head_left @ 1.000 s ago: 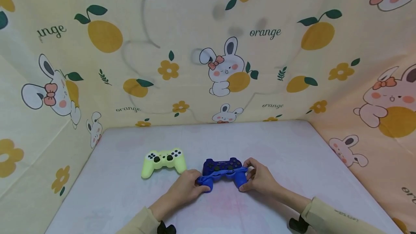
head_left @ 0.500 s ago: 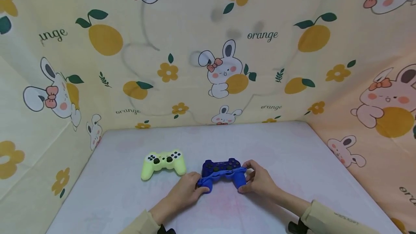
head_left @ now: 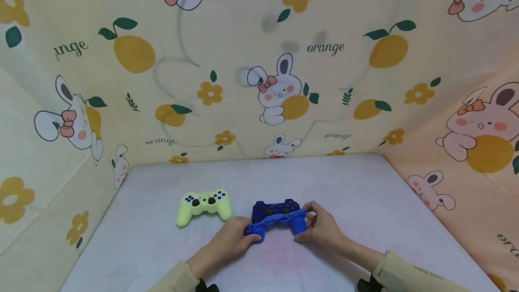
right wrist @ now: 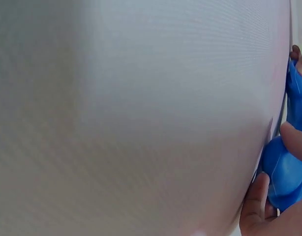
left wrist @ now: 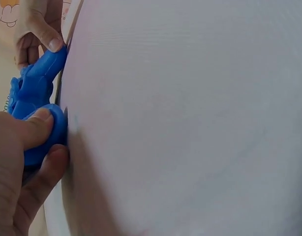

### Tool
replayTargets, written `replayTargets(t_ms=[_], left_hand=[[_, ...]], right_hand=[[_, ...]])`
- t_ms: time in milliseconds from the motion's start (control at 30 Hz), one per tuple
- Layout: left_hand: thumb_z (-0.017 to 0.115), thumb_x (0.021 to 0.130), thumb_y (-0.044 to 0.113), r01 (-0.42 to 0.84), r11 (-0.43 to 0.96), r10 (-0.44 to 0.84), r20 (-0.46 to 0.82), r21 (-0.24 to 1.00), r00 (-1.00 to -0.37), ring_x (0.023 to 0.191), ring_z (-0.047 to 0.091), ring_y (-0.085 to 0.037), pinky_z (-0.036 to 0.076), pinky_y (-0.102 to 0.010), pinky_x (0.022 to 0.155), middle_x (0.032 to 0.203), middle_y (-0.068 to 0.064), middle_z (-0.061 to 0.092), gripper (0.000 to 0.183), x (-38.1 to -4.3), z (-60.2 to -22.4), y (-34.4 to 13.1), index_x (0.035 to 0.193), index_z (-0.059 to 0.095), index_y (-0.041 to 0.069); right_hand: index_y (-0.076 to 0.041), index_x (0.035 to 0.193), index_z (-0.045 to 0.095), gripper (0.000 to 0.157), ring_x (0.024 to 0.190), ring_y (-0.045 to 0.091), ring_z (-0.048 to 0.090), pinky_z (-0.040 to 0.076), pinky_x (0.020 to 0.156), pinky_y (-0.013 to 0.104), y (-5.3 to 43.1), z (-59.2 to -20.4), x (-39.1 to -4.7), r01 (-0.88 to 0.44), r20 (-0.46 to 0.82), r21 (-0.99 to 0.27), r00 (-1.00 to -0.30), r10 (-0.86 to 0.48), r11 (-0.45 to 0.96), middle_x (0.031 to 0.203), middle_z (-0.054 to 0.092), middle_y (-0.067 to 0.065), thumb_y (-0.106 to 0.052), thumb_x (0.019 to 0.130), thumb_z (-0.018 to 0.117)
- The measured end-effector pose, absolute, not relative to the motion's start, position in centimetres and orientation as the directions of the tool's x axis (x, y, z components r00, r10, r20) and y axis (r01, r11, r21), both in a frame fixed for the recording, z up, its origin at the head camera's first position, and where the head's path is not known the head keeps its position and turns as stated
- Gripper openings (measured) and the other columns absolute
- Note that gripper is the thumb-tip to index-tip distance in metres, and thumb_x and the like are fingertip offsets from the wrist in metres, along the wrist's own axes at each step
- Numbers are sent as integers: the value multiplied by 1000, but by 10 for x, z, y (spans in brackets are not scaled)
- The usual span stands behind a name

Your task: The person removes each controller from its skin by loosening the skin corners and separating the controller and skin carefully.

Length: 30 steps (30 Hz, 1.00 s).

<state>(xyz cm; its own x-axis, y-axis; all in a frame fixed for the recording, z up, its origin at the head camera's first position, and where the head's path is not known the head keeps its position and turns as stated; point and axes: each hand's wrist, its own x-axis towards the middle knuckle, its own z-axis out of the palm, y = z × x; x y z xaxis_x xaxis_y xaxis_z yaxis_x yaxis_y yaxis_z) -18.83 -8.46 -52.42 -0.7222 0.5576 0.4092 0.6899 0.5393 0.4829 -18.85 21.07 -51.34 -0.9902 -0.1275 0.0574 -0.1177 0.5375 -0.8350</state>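
Observation:
A dark blue game controller (head_left: 275,207) lies on the white table, its near half covered by a brighter blue silicone sleeve (head_left: 279,220). The sleeve covers both handles and bunches in a folded edge across the controller's middle; the far buttons show bare. My left hand (head_left: 232,237) pinches the left handle, thumb on top in the left wrist view, where the sleeved handle (left wrist: 55,128) shows between thumb and finger. My right hand (head_left: 324,226) grips the right handle, its thumb low on the sleeve and a finger at the folded edge. The right wrist view shows that rounded handle end (right wrist: 284,167).
A pale green game controller (head_left: 204,206) lies left of the blue one, just beyond my left hand. The white table (head_left: 344,184) is backed by a cloth wall (head_left: 227,35) printed with rabbits and oranges, with more cloth at both sides.
The head view has tilted slightly, so everything sits a little lower. Both hands keep their hold on the sleeved controller, with hardly any movement; the right thumb shifts slightly left.

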Motion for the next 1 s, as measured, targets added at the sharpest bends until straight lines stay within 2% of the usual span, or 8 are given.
replayTargets(t_ms=[233,467,600,767,900,1000], left_hand=[[81,82,26,645,554,536,366,527,-760,54,35,0,28,-17,47,62,13,42,34,-190,-525,-86,67,52,17],[85,77,27,588,553,510,318,591,-799,54,39,0,32,-18,47,61,14,46,32,-194,-526,-87,68,57,16],[87,74,26,528,556,477,274,642,-835,54,40,0,34,-19,47,61,11,48,31,-192,-524,-86,72,58,14],[88,72,28,481,565,449,240,670,-861,56,46,-2,41,-20,49,67,5,56,36,-190,-519,-85,83,59,10],[87,75,32,449,571,448,197,688,-872,58,51,-3,45,-21,51,70,4,58,40,-191,-515,-86,89,58,8],[84,78,35,428,578,447,169,695,-878,57,51,-4,45,-21,50,69,5,58,39,-191,-512,-86,91,59,8]], right_hand=[[-12,112,54,76,77,19,59,50,65,33,206,-512,-190,-76,33,-833,-996,-88,548,102,58,5,-10,50,98],[-12,110,54,73,74,17,58,48,66,33,202,-512,-189,-68,41,-825,-997,-60,561,98,59,3,-15,52,98],[-12,110,54,72,70,17,57,47,64,33,199,-512,-188,-43,30,-824,-999,-33,564,91,59,3,-16,53,98],[-10,111,54,72,69,19,55,46,60,32,195,-508,-186,-26,31,-832,-1000,-1,555,92,60,5,-13,53,97],[-8,113,54,74,70,18,55,47,61,32,194,-507,-185,-23,27,-835,-1000,0,549,93,60,6,-12,53,97],[-9,115,53,75,71,18,56,47,61,32,198,-507,-185,-30,14,-840,-999,-32,542,88,60,6,-12,54,97]])
